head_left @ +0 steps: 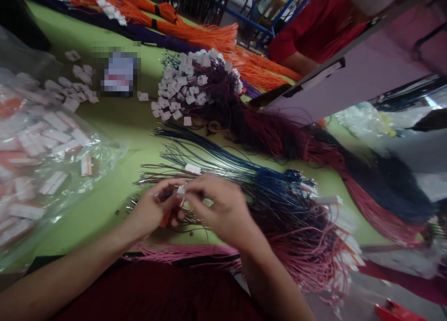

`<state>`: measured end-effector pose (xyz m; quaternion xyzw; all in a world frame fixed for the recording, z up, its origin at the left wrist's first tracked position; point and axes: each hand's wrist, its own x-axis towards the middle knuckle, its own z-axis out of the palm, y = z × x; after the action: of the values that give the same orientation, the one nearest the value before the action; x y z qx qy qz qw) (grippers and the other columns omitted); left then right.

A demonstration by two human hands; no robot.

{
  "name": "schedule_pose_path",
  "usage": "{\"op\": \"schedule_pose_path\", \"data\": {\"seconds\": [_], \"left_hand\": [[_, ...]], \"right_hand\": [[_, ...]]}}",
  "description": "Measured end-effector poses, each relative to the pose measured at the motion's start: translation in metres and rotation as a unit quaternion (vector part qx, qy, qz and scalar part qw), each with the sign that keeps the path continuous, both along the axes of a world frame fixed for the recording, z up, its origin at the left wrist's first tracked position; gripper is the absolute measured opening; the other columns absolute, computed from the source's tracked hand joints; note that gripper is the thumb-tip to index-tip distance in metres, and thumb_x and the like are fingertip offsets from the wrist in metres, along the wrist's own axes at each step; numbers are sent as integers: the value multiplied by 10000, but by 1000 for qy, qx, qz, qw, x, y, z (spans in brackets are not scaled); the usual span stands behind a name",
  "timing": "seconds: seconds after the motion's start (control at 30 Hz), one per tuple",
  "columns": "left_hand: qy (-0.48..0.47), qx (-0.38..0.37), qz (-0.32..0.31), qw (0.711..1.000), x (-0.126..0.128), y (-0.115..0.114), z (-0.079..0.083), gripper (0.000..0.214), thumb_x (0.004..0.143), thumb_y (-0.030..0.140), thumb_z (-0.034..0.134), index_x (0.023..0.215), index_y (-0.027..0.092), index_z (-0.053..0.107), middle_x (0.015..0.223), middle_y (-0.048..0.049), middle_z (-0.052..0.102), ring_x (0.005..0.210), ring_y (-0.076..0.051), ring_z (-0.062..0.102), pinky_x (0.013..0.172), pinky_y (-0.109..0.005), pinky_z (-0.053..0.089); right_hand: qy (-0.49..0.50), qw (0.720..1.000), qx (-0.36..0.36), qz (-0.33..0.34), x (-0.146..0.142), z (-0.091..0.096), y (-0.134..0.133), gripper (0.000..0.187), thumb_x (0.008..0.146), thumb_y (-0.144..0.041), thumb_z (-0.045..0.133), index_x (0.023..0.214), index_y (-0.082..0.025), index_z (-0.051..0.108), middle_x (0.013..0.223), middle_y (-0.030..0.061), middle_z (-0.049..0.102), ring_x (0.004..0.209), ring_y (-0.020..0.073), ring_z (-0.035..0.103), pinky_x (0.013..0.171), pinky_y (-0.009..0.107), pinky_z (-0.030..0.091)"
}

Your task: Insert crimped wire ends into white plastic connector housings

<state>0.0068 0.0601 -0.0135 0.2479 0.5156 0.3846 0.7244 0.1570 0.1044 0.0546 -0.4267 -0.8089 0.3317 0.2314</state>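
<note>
Between my two hands, above the green table, is a small white plastic connector [181, 189]. The fingers of my left hand [153, 209] are closed around it. My right hand [220, 209] meets it from the other side with thumb and forefinger pinched; whether a wire end lies in that pinch is too small to make out. Under and beyond my hands lie dark wires [209, 151] with metal-tipped ends pointing left. Another white connector [193, 168] rests on the wires just past my fingers. Pink wires [195, 251] run along the near table edge.
A clear plastic bag [104, 148] of white and orange connectors covers the left side. Beyond are a heap of white connectors [178, 85] on dark red wires, a blurred box [119, 74] and orange wire bundles [209, 37]. Behind a pinkish panel [349, 78], a person in red [314, 27] is visible.
</note>
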Motion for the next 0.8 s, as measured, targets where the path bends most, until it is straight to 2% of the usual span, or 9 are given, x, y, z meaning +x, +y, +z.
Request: {"op": "schedule_pose_path", "data": {"seconds": [0.03,0.07,0.13,0.2,0.27,0.6,0.8], "left_hand": [[0,7,7,1000,0,0,0,418,727,375,699,1065,176,555,656,11,624,408,-85,533,361,-191,377],[-1,11,16,1000,0,0,-1,425,720,374,705,1064,176,554,690,4,634,421,-84,539,367,-192,387],[1,6,28,1000,-1,1,-1,422,727,372,697,1067,174,544,732,-1,632,470,-101,572,395,-206,435],[5,-3,25,1000,-3,3,1,404,750,358,673,1078,166,536,694,12,609,497,-119,590,408,-219,460],[3,-5,19,1000,-4,5,3,393,762,330,662,1092,158,534,663,22,595,509,-124,595,416,-220,466],[-26,-38,8,999,-4,4,3,430,755,299,677,1128,154,519,658,29,600,497,-98,581,387,-171,434],[-44,-48,5,998,-2,5,6,467,725,314,710,1118,147,521,643,31,616,475,-87,565,358,-147,414]], "right_hand": [[33,996,-60,50,-5,-4,-8,139,828,-169,545,790,-212,672,747,-14,689,688,109,616,659,215,470],[57,991,-106,61,-7,-10,-14,145,832,-158,541,785,-204,670,730,-20,689,679,101,619,654,202,473],[60,988,-142,-5,-4,-26,-20,145,823,-135,537,766,-189,660,689,-25,678,628,93,607,609,189,462],[21,988,-119,-99,5,-40,-22,125,797,-129,549,752,-183,652,671,-18,665,595,100,587,571,195,441],[-19,987,-81,-137,14,-48,-21,104,780,-145,564,749,-184,655,682,-4,660,605,116,581,572,211,433],[-36,994,29,-101,19,-46,-24,138,794,-118,524,711,-174,619,654,5,602,612,114,528,595,227,401],[-32,995,45,-82,18,-46,-28,159,790,-86,495,702,-175,592,673,11,604,631,118,533,617,235,411]]}}
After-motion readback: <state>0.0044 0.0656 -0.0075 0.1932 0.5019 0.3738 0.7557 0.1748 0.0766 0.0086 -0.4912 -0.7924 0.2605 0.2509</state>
